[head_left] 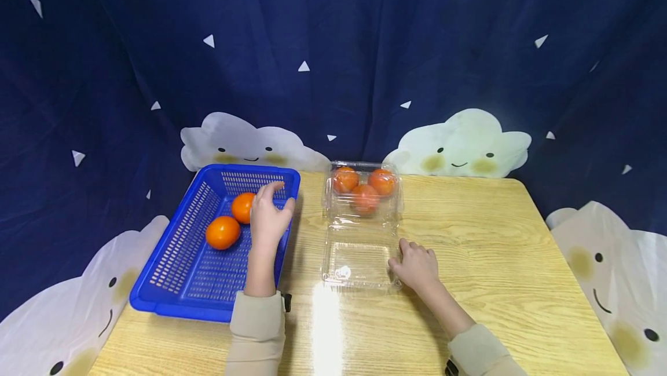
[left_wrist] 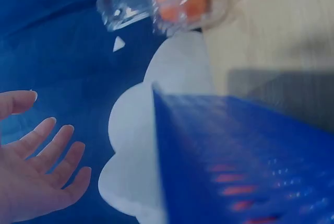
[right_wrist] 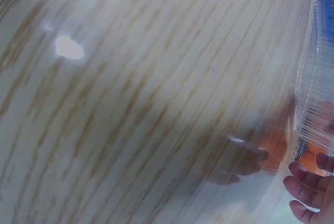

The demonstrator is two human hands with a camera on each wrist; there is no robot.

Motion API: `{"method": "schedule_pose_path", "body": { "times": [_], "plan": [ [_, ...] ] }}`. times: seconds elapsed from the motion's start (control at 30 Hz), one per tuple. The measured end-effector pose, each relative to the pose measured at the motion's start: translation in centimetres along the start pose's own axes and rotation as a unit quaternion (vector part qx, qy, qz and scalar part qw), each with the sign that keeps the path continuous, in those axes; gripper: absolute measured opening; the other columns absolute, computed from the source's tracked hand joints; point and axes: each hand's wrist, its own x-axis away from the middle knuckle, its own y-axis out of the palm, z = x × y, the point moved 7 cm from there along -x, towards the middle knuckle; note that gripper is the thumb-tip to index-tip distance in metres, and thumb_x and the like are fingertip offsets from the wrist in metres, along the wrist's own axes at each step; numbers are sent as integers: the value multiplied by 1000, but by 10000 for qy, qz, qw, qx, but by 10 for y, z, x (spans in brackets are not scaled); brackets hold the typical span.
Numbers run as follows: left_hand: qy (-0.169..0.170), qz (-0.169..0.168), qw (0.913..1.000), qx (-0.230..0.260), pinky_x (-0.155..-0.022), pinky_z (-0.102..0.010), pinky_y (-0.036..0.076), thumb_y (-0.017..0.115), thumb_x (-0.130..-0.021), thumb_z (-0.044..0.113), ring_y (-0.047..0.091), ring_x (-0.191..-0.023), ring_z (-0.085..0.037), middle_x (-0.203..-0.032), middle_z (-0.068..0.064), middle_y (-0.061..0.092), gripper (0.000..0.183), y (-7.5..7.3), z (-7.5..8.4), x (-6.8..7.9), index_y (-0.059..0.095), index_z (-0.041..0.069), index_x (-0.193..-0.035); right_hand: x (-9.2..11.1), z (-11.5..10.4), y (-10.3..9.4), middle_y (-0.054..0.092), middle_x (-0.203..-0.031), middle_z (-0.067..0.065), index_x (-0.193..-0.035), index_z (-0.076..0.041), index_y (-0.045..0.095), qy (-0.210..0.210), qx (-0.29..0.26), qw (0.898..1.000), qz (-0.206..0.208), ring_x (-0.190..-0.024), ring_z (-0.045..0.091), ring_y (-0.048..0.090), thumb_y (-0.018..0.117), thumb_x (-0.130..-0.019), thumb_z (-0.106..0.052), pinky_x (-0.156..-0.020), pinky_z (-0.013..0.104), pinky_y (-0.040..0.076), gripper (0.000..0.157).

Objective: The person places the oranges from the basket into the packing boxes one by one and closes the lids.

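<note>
My left hand (head_left: 268, 219) is over the right side of a blue plastic basket (head_left: 165, 310), holding nothing. In the left wrist view its fingers (left_wrist: 62, 169) are spread apart. Two round orange fruits lie in the basket: a nearer one (head_left: 223, 233) and a farther one (head_left: 242, 208), partly hidden by the hand. A clear clamshell box (head_left: 359, 230) stands unfolded, with three orange-red fruits (head_left: 365, 199) in its far half. Beside the right edge of its near half rests my right hand (head_left: 418, 266), fingers loosely bent around nothing; whether it touches the plastic I cannot tell.
The light wood table (head_left: 479, 237) extends to the right of the box. Behind it hangs a dark blue curtain (head_left: 333, 46) with white triangles and smiling clouds. The basket's raised wall stands between its fruits and the clamshell box.
</note>
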Motion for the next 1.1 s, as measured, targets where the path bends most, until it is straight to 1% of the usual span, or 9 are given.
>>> {"method": "schedule_pose_path", "body": {
  "times": [0.17, 0.37, 0.47, 0.6, 0.77, 0.9, 1.1],
  "plan": [
    [-136, 47, 9998, 123, -95, -43, 35, 61, -80, 14, 49, -108, -31, -117, -14, 56, 38, -17, -4, -6, 57, 2, -116, 0, 0, -1, 56, -76, 6, -90, -8, 55, -6, -18, 10000, -5, -68, 27, 56, 54, -78, -37, -65, 43, 43, 32],
    [-471, -14, 9987, 186, -93, -43, 37, 59, -83, 15, 48, -105, -31, -118, -14, 55, 38, -32, -14, -12, 55, 4, -119, -1, 0, -1, 52, -71, 4, -85, -10, 53, -2, -32, 10000, 6, -63, 24, 52, 54, -77, -36, -62, 41, 41, 28],
    [-625, -55, 9980, 127, -95, -44, 35, 58, -83, 15, 47, -109, -32, -119, -15, 54, 38, -39, -21, -15, 54, 3, -119, -2, 0, 0, 53, -72, 4, -84, -10, 53, 9, -40, 10000, 8, -64, 24, 52, 54, -77, -36, -62, 41, 41, 27],
    [-822, -142, 9965, -69, -98, -47, 33, 57, -84, 17, 44, -114, -34, -122, -16, 52, 39, -48, -34, -18, 53, 3, -120, -2, 1, 0, 54, -73, 4, -85, -10, 53, 25, -55, 10000, 19, -65, 25, 53, 55, -77, -37, -63, 42, 41, 28],
    [-979, -244, 9944, -323, -96, -51, 33, 55, -85, 16, 43, -114, -37, -122, -18, 51, 39, -53, -55, -20, 52, 1, -121, -2, 2, 2, 54, -74, 4, -86, -10, 53, 43, -52, 10000, -16, -66, 25, 53, 54, -77, -37, -64, 42, 41, 28],
    [-1089, -435, 9915, -560, -96, -54, 31, 56, -85, 18, 42, -116, -39, -124, -20, 50, 41, -52, -71, -20, 51, 1, -122, -2, 2, 2, 58, -79, 7, -90, -8, 55, 40, -38, 10000, -25, -71, 28, 56, 54, -78, -38, -67, 45, 42, 32],
    [-1131, -761, 9860, -964, -94, -58, 30, 54, -86, 22, 41, -115, -41, -124, -22, 48, 44, -50, -86, -22, 48, 1, -125, -1, 2, 2, 60, -86, 10, -98, -6, 56, 47, -59, 10000, -64, -77, 31, 58, 54, -79, -39, -69, 46, 43, 39]
  ]
}}
